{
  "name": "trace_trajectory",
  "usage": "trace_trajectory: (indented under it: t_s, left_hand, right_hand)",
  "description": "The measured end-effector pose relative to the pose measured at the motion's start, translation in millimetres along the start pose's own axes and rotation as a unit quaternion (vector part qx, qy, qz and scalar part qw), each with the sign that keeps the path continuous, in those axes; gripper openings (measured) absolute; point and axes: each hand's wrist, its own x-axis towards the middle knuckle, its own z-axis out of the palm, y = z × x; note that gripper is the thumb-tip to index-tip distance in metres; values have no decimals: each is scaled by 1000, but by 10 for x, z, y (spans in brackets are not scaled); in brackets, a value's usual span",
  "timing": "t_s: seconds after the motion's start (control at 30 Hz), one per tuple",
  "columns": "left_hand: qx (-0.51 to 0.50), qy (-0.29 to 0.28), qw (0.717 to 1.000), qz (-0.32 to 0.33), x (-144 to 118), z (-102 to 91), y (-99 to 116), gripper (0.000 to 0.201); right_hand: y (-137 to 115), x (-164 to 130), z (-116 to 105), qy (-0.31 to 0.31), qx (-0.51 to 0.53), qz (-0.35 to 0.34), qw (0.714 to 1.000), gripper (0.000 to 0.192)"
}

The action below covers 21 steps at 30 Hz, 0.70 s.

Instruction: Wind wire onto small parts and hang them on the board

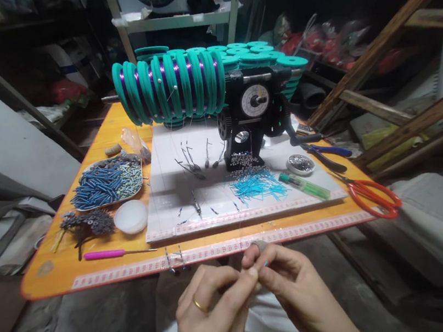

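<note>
Blue, a tiny bead-like piece sits pinched at the fingertips where both hands meet, just below the near table edge.

It looks light, hard and slippery, easily dropped, so a fingertip pinch suits it. The right hand closes thumb and forefinger on it; the left hand, wearing a gold ring, pinches shut against it, whether on fine thread I cannot tell. Beyond the knuckles lie the orange table, loose turquoise tube beads and teal spools.

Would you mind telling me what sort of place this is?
Probably a small craft workshop: an orange table with a spool machine, trays of beads and scissors, cluttered shelves behind.
</note>
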Motion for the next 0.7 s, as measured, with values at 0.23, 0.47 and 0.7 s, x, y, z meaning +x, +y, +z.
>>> trace_trajectory:
  t_s: [0.23, 0.47, 0.7]
  left_hand:
    - [-57, 26, 998, -12, -19, -13, -38, 36]
    - [-93, 15, 995, -23, -65, -9, -40, 30]
    - [-81, 43, 996, 2, -31, -10, -87, 30]
  right_hand:
    - [-43, -10, 9, -3, -32, 2, 999, 41]
    - [-105, -11, 82, -5, -52, 7, 999, 42]
    - [-141, -30, 73, -20, -47, -8, 999, 41]
